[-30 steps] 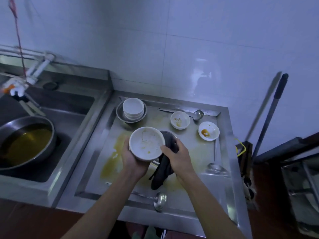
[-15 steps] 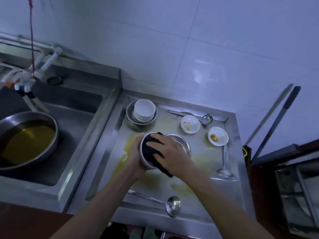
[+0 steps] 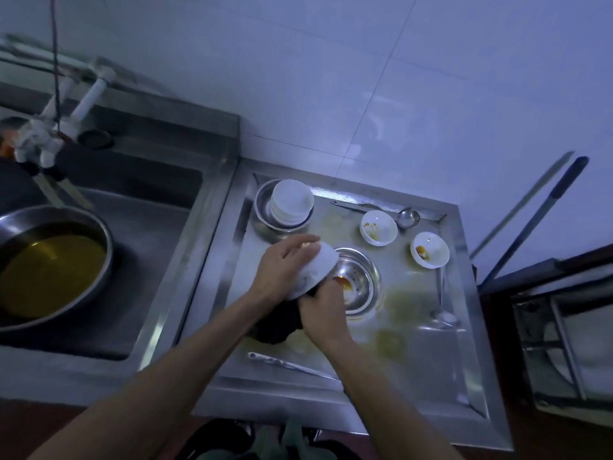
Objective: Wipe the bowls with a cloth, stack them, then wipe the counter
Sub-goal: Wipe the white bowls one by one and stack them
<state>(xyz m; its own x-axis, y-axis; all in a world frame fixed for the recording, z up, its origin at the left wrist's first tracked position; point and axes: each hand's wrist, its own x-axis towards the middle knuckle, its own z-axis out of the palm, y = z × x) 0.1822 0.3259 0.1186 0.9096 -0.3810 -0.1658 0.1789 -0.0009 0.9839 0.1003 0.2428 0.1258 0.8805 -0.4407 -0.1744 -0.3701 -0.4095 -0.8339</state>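
My left hand [image 3: 282, 265] grips a white bowl [image 3: 318, 267] turned bottom-up over the steel counter [image 3: 431, 366]. Just below it my right hand [image 3: 323, 308] is closed on a dark cloth [image 3: 277, 322], which hangs under the bowl and hides its inside. A stack of white bowls [image 3: 292, 202] sits in a steel dish [image 3: 265, 207] at the back left. Two dirty white bowls, one [image 3: 378, 227] and another [image 3: 429, 250], stand at the back right with orange stains.
A steel bowl [image 3: 356, 283] with orange residue sits beside my hands. Ladles lie at the back [image 3: 408, 217], right [image 3: 442, 313] and front [image 3: 288, 363]. Yellow smears mark the counter. A sink [image 3: 159, 207] on the left holds a pan [image 3: 49, 263] of yellow liquid.
The bowl went from facing me to tilted over, bottom up. The cloth moved from behind the bowl into it, then under it with my right hand.
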